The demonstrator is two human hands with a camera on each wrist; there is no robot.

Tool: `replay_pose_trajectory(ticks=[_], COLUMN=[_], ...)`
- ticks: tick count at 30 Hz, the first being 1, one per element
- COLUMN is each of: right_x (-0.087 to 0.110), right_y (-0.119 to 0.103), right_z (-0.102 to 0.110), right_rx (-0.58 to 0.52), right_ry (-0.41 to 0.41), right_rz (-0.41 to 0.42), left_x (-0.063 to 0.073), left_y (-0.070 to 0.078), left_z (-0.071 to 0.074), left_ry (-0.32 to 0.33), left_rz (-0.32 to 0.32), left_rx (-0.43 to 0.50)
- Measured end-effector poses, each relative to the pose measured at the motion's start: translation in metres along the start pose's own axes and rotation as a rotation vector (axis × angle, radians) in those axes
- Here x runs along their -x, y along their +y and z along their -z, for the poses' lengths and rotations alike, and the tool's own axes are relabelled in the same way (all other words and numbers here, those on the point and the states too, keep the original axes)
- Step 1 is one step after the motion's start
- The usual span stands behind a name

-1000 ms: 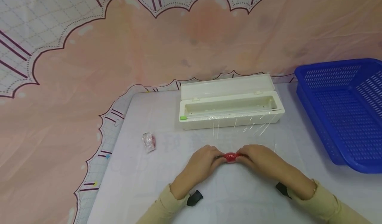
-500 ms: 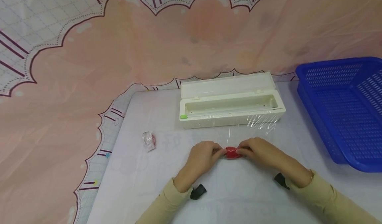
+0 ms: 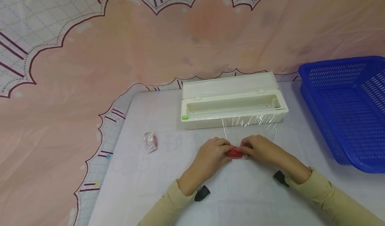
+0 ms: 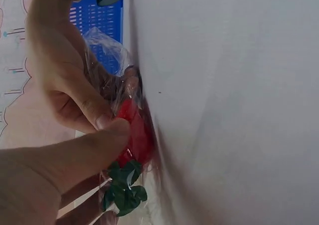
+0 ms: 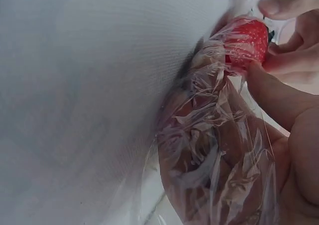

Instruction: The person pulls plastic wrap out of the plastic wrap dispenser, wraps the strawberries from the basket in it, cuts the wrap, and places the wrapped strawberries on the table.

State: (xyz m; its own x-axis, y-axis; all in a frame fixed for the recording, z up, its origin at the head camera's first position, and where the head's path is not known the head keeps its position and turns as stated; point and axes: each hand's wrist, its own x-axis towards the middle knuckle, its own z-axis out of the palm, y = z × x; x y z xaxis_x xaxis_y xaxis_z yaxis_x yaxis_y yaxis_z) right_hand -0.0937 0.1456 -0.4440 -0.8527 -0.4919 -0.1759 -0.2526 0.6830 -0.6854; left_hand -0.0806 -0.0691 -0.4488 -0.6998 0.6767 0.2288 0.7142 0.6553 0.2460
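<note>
A red strawberry [image 3: 234, 153] with green leaves [image 4: 124, 185] is wrapped in clear cling film [image 5: 214, 145]. My left hand [image 3: 209, 157] grips it at the leafy end, its thumb lying on the red side. From the right, my right hand [image 3: 261, 149] pinches the strawberry, thumb against the fruit and the other fingers behind crumpled film. The hands nearly meet over it, low above the white tabletop. Film stretches from the hands back to a long white dispenser box [image 3: 204, 124], whose lid is raised.
A small film-wrapped packet [image 3: 150, 142] with something red inside lies at the left of the table. On the right stands a blue plastic basket [image 3: 315, 102]. A green slider [image 3: 184, 117] sits at the box's left front corner. Patterned cloth [image 3: 150, 52] hangs behind.
Both hands have moved slightly towards the box with the strawberry and closer together, covering more of it. The film between hands and box hangs in new folds.
</note>
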Motion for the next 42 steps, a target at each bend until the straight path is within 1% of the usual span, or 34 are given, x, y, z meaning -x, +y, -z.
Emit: replay_pose_trajectory(ticks=[3,8,10,13,16,20,22,26,29,31,34,39,42], right_x=[-0.001,0.003,0.004,0.005,0.004,0.000,-0.002,-0.006,-0.010,-0.012,-0.017,-0.022,-0.025], right_y=[-0.001,-0.003,-0.004,-0.005,-0.006,-0.004,-0.003,-0.001,0.002,0.004,0.005,0.007,0.008], right_z=[0.000,-0.001,-0.002,-0.005,-0.009,-0.011,-0.010,-0.006,-0.003,-0.001,0.002,0.005,0.006], right_rx=[0.045,0.145,0.176,0.236,0.278,0.301,0.297,0.250,0.221,0.210,0.194,0.146,0.100], right_ry=[0.036,0.188,0.227,0.244,0.246,0.257,0.259,0.248,0.228,0.213,0.188,0.159,0.155], right_rz=[0.006,0.051,0.094,0.168,0.215,0.224,0.221,0.203,0.185,0.178,0.153,0.120,0.106], left_x=[-0.002,-0.006,-0.007,-0.008,-0.009,-0.012,-0.014,-0.016,-0.019,-0.021,-0.024,-0.027,-0.028], left_y=[-0.001,-0.004,-0.005,-0.006,-0.008,-0.012,-0.014,-0.019,-0.022,-0.025,-0.027,-0.030,-0.031], left_z=[-0.001,-0.002,-0.002,-0.001,0.000,0.001,0.000,-0.002,-0.005,-0.006,-0.008,-0.010,-0.011], left_ry=[-0.031,-0.020,-0.017,-0.020,-0.031,-0.047,-0.056,-0.075,-0.071,-0.056,-0.025,0.020,0.043], left_rz=[0.009,-0.009,-0.011,0.008,0.042,0.086,0.113,0.182,0.221,0.228,0.216,0.202,0.224], left_rx=[-0.011,-0.022,-0.021,0.005,0.052,0.122,0.149,0.192,0.222,0.240,0.246,0.186,0.178])
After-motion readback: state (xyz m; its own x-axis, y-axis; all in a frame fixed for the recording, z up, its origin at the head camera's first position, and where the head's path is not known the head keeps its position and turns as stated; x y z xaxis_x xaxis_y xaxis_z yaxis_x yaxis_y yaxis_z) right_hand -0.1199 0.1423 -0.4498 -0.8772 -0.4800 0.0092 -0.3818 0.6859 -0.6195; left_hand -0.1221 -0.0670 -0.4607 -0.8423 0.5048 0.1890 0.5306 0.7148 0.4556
